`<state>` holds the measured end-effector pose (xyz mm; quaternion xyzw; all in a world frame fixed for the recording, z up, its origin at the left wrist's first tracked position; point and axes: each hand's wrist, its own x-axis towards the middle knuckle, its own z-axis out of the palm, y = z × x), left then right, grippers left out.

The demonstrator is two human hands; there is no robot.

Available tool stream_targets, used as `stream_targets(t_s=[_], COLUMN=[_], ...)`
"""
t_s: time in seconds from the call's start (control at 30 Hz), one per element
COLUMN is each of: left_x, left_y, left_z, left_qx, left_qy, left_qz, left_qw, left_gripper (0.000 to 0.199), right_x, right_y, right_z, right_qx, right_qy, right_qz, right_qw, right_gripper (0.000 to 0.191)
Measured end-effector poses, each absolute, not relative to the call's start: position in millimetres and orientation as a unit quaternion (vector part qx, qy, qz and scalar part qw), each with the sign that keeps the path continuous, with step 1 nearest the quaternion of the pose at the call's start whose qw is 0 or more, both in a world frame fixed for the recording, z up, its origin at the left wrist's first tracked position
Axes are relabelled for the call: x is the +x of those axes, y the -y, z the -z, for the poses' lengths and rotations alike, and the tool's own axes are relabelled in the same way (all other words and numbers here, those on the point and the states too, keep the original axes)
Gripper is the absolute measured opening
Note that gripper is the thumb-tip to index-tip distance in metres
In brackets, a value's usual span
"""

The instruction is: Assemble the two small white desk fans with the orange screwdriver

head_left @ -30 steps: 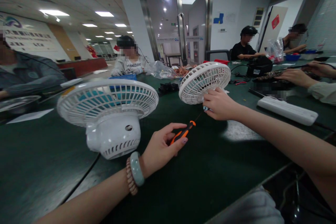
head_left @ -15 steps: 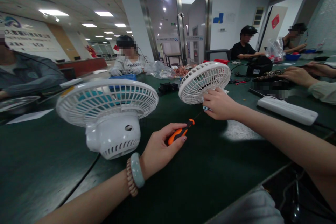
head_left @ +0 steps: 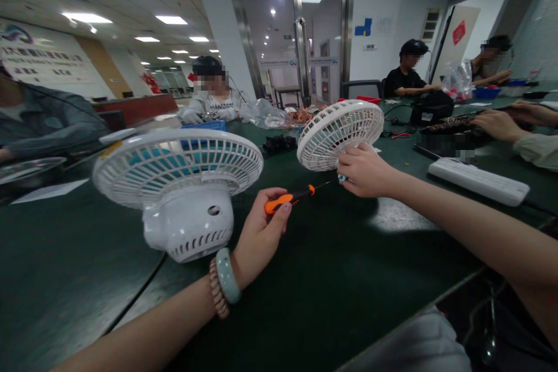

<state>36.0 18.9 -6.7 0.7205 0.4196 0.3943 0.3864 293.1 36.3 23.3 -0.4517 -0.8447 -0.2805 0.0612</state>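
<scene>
My left hand (head_left: 264, 224) is closed around an orange and black screwdriver (head_left: 288, 199); its thin shaft points right, and the tip ends close to my right hand. My right hand (head_left: 364, 171) has its fingers closed at the hub side of a tilted white fan grille (head_left: 335, 133). A small light-blue piece (head_left: 342, 178) shows below those fingers; what it belongs to is unclear. Left of my left hand, a white fan (head_left: 192, 221) rests on its motor housing, with turquoise blades (head_left: 170, 158) visible through its slats.
The dark green table (head_left: 340, 279) carries a white power strip (head_left: 477, 180), a dark bundle (head_left: 279, 144), a plastic bag (head_left: 265, 116) and a blue tray (head_left: 203, 128). A black cord (head_left: 135, 296) trails from the fan. Co-workers sit around; one's hands (head_left: 501, 128) are at the right.
My left hand has shifted slightly left and up, and the screwdriver has turned from a steep slant to lie flatter. My right hand and the grille have barely moved.
</scene>
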Motion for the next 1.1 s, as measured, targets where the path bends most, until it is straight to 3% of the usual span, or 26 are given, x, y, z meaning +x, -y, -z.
stream_targets(t_s=[1.1], left_x=[35.8], left_y=[-20.1], left_z=[7.9], left_qx=[0.686], left_qy=[-0.397], left_qz=[-0.407], left_qw=[0.455], left_gripper=[0.029], right_x=[292.8], right_y=[-35.5], right_z=[-24.6], right_qx=[-0.452], right_qy=[0.845], right_qz=[0.281], right_qw=[0.059], right_gripper=[0.026])
